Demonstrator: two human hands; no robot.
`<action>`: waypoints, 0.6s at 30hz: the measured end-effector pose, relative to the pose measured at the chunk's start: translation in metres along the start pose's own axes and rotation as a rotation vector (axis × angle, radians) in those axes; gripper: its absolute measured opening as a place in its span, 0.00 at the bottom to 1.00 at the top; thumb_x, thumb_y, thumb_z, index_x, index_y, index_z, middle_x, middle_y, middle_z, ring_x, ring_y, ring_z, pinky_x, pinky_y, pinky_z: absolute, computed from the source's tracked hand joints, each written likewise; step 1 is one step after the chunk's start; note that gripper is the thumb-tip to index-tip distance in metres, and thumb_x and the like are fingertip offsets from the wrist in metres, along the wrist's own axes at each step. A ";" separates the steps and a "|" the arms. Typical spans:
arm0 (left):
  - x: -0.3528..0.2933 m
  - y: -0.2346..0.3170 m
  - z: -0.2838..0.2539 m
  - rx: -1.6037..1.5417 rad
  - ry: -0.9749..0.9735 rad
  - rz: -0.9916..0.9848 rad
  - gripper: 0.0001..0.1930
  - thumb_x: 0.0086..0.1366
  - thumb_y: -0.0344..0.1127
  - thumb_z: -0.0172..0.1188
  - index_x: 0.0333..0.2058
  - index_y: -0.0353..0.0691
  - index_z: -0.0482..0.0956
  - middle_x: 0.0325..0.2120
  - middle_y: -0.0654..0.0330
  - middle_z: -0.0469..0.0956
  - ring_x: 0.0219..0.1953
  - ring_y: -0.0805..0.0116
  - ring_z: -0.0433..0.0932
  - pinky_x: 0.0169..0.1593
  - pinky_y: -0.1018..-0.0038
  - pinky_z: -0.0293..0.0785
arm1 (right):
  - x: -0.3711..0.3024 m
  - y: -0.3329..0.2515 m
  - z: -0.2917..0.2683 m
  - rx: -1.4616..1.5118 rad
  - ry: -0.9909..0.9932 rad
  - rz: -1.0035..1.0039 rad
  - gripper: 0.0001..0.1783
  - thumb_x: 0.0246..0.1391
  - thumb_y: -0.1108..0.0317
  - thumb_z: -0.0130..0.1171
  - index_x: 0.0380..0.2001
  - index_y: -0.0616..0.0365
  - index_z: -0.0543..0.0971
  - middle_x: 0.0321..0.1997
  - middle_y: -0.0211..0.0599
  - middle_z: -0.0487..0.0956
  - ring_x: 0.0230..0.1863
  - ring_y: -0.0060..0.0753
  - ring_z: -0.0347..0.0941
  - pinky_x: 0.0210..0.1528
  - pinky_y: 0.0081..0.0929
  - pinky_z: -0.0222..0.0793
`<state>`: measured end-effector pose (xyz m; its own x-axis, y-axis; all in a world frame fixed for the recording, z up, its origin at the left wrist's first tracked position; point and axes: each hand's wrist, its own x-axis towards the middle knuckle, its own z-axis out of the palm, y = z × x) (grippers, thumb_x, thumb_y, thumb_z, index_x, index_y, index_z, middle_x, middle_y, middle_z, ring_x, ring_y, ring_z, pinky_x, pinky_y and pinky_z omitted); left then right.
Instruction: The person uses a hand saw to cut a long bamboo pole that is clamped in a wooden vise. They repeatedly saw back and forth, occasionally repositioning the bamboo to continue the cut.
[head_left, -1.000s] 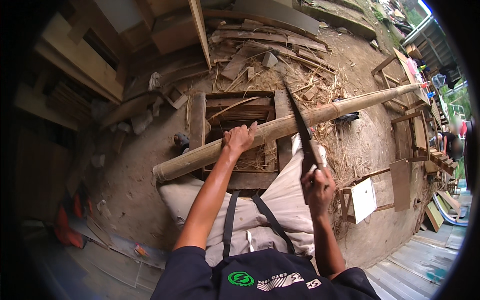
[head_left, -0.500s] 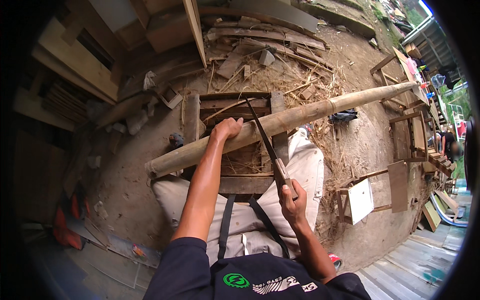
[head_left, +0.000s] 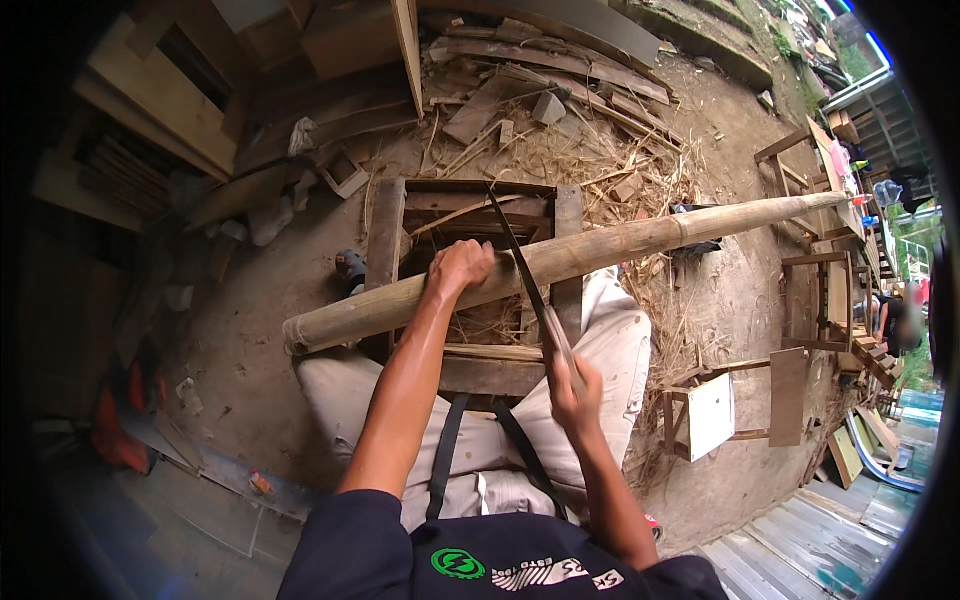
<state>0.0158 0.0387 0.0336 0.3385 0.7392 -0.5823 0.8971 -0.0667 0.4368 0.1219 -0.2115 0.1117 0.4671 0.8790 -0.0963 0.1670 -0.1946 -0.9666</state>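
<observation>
A long bamboo pole (head_left: 640,238) lies slantwise across a low wooden frame (head_left: 388,235), its thick end low at the left and its thin end far to the right. My left hand (head_left: 461,266) presses on the pole from above, fingers curled over it. In my right hand (head_left: 575,392) is the handle of a handsaw, gripped tightly and slightly blurred. The dark saw blade (head_left: 520,255) crosses the pole just right of my left hand, its tip reaching past the far side. How deep any cut runs is hidden.
Scrap boards (head_left: 560,60) and bamboo shavings (head_left: 650,170) cover the ground ahead. A small wooden frame with a white panel (head_left: 712,410) stands at the right. Wooden furniture (head_left: 150,100) fills the far left. Another person (head_left: 890,320) is at the far right.
My right hand and the saw have shifted slightly forward and left relative to the wooden frame. My left hand stays on the bamboo pole. The whole view has turned a little.
</observation>
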 end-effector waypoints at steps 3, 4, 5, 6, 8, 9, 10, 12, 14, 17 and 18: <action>-0.005 0.000 0.000 0.003 0.002 -0.006 0.30 0.70 0.52 0.39 0.45 0.30 0.81 0.50 0.36 0.76 0.56 0.38 0.74 0.61 0.54 0.67 | 0.017 0.006 0.011 -0.068 -0.001 -0.006 0.13 0.64 0.68 0.53 0.25 0.63 0.74 0.15 0.32 0.68 0.18 0.22 0.64 0.21 0.29 0.59; -0.002 0.000 -0.001 0.001 -0.014 -0.013 0.30 0.70 0.53 0.39 0.46 0.30 0.81 0.50 0.36 0.77 0.56 0.38 0.74 0.61 0.54 0.67 | 0.007 0.005 0.007 -0.116 -0.013 -0.027 0.12 0.63 0.69 0.53 0.25 0.63 0.74 0.15 0.33 0.69 0.18 0.23 0.65 0.21 0.29 0.60; 0.002 -0.001 -0.003 -0.003 -0.016 -0.016 0.31 0.71 0.53 0.39 0.46 0.30 0.81 0.50 0.37 0.77 0.56 0.38 0.74 0.61 0.54 0.67 | -0.012 0.000 -0.002 -0.168 -0.051 -0.052 0.12 0.62 0.69 0.53 0.25 0.63 0.75 0.15 0.34 0.70 0.18 0.24 0.67 0.21 0.29 0.61; 0.008 -0.002 -0.006 -0.013 -0.022 -0.010 0.31 0.71 0.54 0.40 0.47 0.30 0.81 0.50 0.37 0.77 0.56 0.38 0.74 0.61 0.54 0.67 | -0.037 -0.007 -0.014 -0.165 -0.036 -0.065 0.11 0.61 0.70 0.53 0.26 0.63 0.75 0.16 0.36 0.71 0.17 0.26 0.69 0.21 0.29 0.62; 0.017 -0.004 -0.006 -0.039 -0.057 -0.014 0.32 0.71 0.55 0.40 0.48 0.31 0.81 0.50 0.37 0.77 0.56 0.38 0.74 0.61 0.54 0.67 | -0.072 -0.020 -0.031 -0.136 -0.036 -0.076 0.10 0.60 0.70 0.53 0.27 0.65 0.77 0.16 0.37 0.72 0.17 0.26 0.70 0.22 0.28 0.64; 0.020 -0.004 -0.005 -0.047 -0.035 -0.016 0.31 0.71 0.55 0.39 0.48 0.31 0.80 0.51 0.38 0.76 0.56 0.38 0.73 0.62 0.54 0.67 | -0.073 -0.023 -0.033 -0.098 -0.026 -0.085 0.10 0.59 0.71 0.53 0.27 0.65 0.77 0.15 0.36 0.72 0.17 0.24 0.70 0.22 0.27 0.64; 0.020 -0.004 -0.004 -0.049 -0.037 -0.030 0.31 0.71 0.55 0.39 0.49 0.31 0.80 0.51 0.38 0.76 0.56 0.38 0.73 0.62 0.54 0.66 | -0.070 -0.026 -0.031 -0.013 -0.004 -0.046 0.11 0.60 0.70 0.53 0.26 0.65 0.77 0.15 0.33 0.71 0.18 0.21 0.69 0.21 0.26 0.64; 0.015 -0.004 0.002 -0.002 0.023 -0.021 0.31 0.71 0.55 0.39 0.47 0.32 0.81 0.49 0.38 0.77 0.55 0.38 0.74 0.61 0.54 0.68 | -0.030 -0.022 -0.011 0.000 0.010 -0.149 0.12 0.62 0.70 0.51 0.26 0.64 0.76 0.15 0.33 0.70 0.19 0.19 0.68 0.21 0.26 0.62; 0.006 -0.004 0.006 -0.001 0.077 0.005 0.31 0.71 0.55 0.39 0.45 0.32 0.82 0.47 0.37 0.78 0.53 0.38 0.75 0.59 0.53 0.69 | 0.022 -0.013 0.015 -0.009 0.041 -0.206 0.13 0.64 0.70 0.52 0.25 0.64 0.73 0.15 0.36 0.67 0.19 0.23 0.62 0.22 0.29 0.60; 0.004 -0.006 0.003 0.015 0.027 0.031 0.31 0.72 0.54 0.38 0.44 0.30 0.82 0.47 0.36 0.78 0.54 0.37 0.75 0.59 0.52 0.69 | 0.030 -0.017 0.019 -0.043 -0.004 -0.100 0.13 0.63 0.69 0.53 0.25 0.65 0.73 0.15 0.39 0.68 0.18 0.24 0.62 0.22 0.30 0.59; 0.007 -0.007 0.002 -0.003 -0.027 0.003 0.32 0.73 0.54 0.37 0.47 0.30 0.80 0.50 0.36 0.76 0.56 0.37 0.73 0.60 0.52 0.67 | 0.011 -0.023 0.008 -0.083 0.006 -0.091 0.12 0.63 0.69 0.54 0.25 0.64 0.73 0.15 0.39 0.69 0.18 0.24 0.63 0.21 0.30 0.60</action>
<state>0.0127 0.0433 0.0252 0.3488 0.7208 -0.5990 0.8952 -0.0671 0.4405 0.1162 -0.1938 0.1310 0.4516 0.8922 -0.0074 0.2804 -0.1498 -0.9481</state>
